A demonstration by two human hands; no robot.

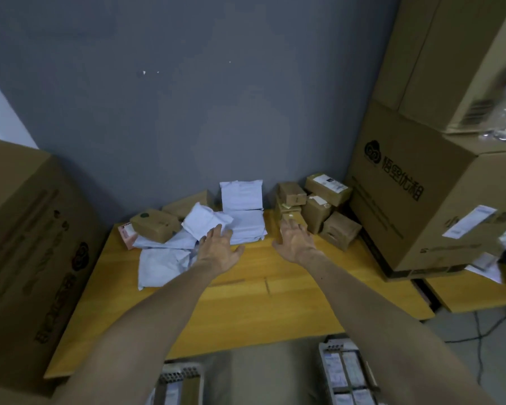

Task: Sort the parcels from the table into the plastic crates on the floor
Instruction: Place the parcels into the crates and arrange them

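Note:
White soft mailers (247, 220) lie piled at the back middle of the wooden table (246, 299), with more crumpled ones (164, 258) to the left. Small brown cardboard parcels (327, 206) are stacked at the back right; another brown box (154, 225) sits on the left pile. My left hand (221, 247) reaches forward with fingers spread, its fingertips at the edge of a white mailer. My right hand (295, 239) stretches out flat toward a small brown parcel (288, 213), fingertips at it. Two plastic crates (178, 384) (345, 372) stand on the floor below the table's front edge, each holding parcels.
Large cardboard cartons flank the table: one on the left (27, 258), a tall stack on the right (427, 176). A grey wall (187, 97) closes the back. A second table edge (473, 293) and cables lie at the right.

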